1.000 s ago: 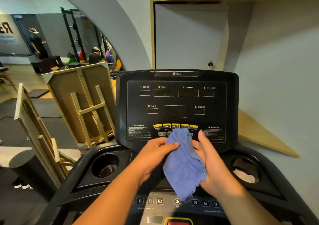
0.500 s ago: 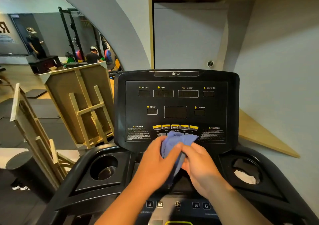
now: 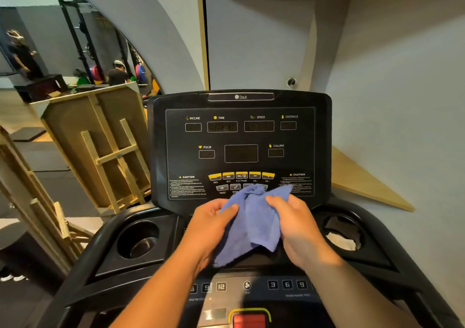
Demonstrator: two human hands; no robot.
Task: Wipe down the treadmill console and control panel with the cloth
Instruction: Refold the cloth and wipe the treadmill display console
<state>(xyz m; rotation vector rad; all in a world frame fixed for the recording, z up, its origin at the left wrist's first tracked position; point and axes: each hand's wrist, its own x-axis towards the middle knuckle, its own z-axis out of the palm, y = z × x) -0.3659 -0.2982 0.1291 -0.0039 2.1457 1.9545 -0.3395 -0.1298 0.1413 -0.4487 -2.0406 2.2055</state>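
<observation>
spreading open again the soft blue terry cloth [image 3: 254, 224] that was bunched a moment ago, the left hand [image 3: 210, 229] and right hand [image 3: 297, 227] pinch its edges before the black treadmill console [image 3: 240, 138], so wiping seems not yet begun.

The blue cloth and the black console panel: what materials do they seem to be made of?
The blue cloth looks like soft terry or microfibre: fuzzy nap, limp folds where both hands grip it. The console panel looks like black plastic with a smooth, slightly glossy printed face, since it shows faint reflections; the exact plastic cannot be told.
</observation>
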